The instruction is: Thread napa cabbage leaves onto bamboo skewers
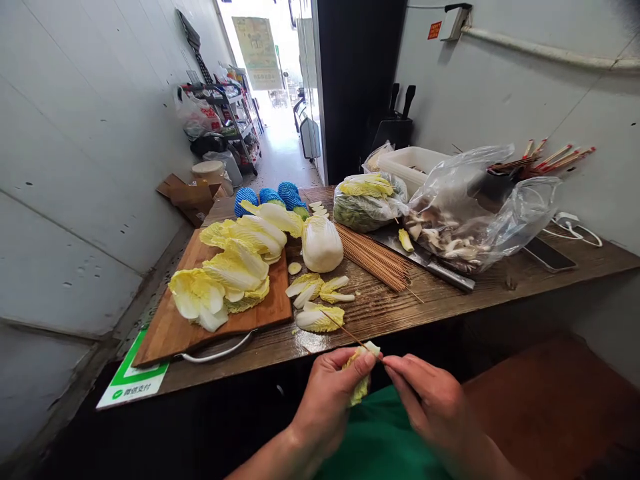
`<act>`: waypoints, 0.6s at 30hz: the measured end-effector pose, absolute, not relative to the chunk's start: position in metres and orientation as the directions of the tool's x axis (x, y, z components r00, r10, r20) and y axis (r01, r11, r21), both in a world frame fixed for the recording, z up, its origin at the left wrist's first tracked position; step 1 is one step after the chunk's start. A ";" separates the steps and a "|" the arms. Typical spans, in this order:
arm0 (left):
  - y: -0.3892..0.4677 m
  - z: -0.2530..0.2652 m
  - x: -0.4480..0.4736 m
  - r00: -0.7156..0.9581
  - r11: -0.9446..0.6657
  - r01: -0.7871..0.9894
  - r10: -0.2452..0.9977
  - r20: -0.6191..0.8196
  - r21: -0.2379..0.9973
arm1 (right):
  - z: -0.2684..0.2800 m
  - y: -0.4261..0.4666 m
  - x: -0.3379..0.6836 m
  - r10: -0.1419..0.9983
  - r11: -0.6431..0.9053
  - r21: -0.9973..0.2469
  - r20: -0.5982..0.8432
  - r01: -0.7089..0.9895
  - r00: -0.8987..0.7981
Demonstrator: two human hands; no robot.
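Just off the table's front edge, my left hand (333, 393) is closed around a folded napa cabbage leaf (359, 390), its white stem end showing above the thumb. A thin wooden skewer (345, 328) passes by that stem end and points up and to the left. My right hand (430, 397) pinches the near end of the skewer. Whether the skewer has gone through the leaf, I cannot tell. Beyond my hands lie several loose cabbage leaves (320, 319) and a white cabbage head (321, 245). More leaves (237, 267) are piled on a wooden cutting board (165, 333).
A bundle of skewers (377, 260) lies mid-table beside a cleaver (445, 272). Plastic bags hold greens (357, 210) and mushrooms (450, 240). A phone (550, 254) rests at the right. Blue-netted vegetables (290, 195) sit behind. The board's metal handle (220, 353) reaches the front edge.
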State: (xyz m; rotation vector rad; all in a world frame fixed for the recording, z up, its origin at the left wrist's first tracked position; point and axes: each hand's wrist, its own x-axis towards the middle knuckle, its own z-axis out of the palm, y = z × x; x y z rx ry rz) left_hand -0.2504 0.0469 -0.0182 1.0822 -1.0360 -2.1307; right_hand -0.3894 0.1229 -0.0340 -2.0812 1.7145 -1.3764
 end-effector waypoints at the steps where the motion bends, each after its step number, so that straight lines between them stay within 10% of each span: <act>1: 0.049 -0.019 -0.252 -0.541 -0.564 0.105 -0.723 -0.429 0.819 | -0.034 0.123 -0.389 -0.829 -0.349 -0.600 0.556 -0.719 -0.062; 6: 0.048 -0.017 -0.250 -0.590 -0.434 -0.006 -0.726 -0.354 0.901 | -0.032 0.122 -0.394 -0.837 -0.304 -0.639 0.533 -0.707 -0.123; 9: 0.029 -0.017 -0.231 -0.359 0.028 -0.127 -0.933 -0.020 0.992 | -0.035 0.121 -0.404 -0.840 -0.219 -0.675 0.497 -0.704 -0.216; 12: 0.002 -0.028 -0.208 -0.292 0.488 -0.489 -0.872 0.392 0.723 | -0.041 0.115 -0.411 -0.863 -0.142 -0.731 0.422 -0.667 -0.278; 18: -0.024 -0.047 -0.193 -0.524 0.631 -0.652 -0.776 0.352 0.420 | -0.052 0.099 -0.413 -0.901 -0.042 -0.896 0.225 -0.442 -0.371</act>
